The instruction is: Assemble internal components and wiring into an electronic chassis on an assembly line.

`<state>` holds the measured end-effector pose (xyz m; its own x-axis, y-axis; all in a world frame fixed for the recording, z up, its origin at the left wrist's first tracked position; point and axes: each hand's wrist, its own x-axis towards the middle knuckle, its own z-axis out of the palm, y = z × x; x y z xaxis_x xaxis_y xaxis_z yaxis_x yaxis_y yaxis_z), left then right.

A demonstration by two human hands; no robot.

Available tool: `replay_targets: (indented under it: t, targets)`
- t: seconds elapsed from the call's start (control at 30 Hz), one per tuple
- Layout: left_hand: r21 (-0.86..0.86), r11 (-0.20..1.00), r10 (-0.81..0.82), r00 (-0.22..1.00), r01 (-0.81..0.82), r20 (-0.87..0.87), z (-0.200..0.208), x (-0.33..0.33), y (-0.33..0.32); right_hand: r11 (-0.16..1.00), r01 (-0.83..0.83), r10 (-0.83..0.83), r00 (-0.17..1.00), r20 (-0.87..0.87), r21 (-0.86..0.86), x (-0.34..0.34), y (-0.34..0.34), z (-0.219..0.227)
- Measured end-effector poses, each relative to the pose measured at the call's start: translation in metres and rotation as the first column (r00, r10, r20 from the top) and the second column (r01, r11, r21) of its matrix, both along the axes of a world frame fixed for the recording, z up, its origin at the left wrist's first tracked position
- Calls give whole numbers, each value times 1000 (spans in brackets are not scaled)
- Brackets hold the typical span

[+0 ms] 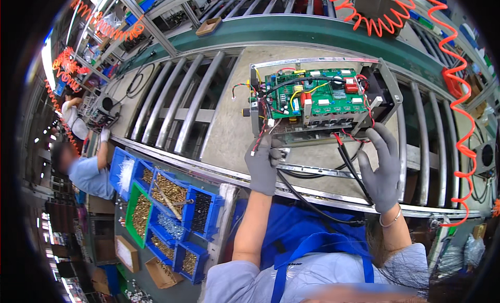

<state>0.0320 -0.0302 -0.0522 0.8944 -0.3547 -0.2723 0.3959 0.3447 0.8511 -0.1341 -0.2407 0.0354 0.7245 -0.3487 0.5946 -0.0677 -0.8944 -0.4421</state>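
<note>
An open metal chassis (pixel 325 136) with a green circuit board (pixel 317 92) lies in front of me. Wires in red, yellow and black run across it, and a dark fan (pixel 379 92) sits at its right end. At its near left corner my left hand (pixel 263 165), in a grey glove, has its fingers curled together; what they grip is hidden. Loose wires with a white connector (pixel 253 153) hang beside those fingers. Also gloved, my right hand (pixel 383 170) is open at the near right side, its fingers apart close to a thin red wire (pixel 354 139). Thick black cables (pixel 350 165) leave the chassis between my hands.
Roller conveyors (pixel 179 105) flank the work board. Blue bins (pixel 203 212) and a green bin (pixel 138 214) of small metal fasteners stand at left. Orange coiled hoses (pixel 461 136) hang at right. A co-worker in a blue shirt (pixel 91 175) works at far left.
</note>
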Motion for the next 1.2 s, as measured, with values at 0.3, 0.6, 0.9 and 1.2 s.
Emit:
replay_targets:
  t: [0.3, 0.6, 0.9, 1.2]
  targets:
    - [163, 851, 222, 624, -500, 749, 52, -5, -20, 977, -99, 87, 994, 72, 189, -16, 19, -26]
    - [400, 576, -439, 143, -713, 887, 77, 29, -1, 846, -390, 399, 915, 52, 364, 31, 44, -35]
    - [429, 384, -749, -4, -818, 662, 89, 36, 9, 846, -211, 293, 951, 96, -489, 147, 39, -4]
    - [690, -88, -950, 268, -718, 158, 157, 29, -13, 785, -415, 342, 910, -236, -460, 164, 27, 13]
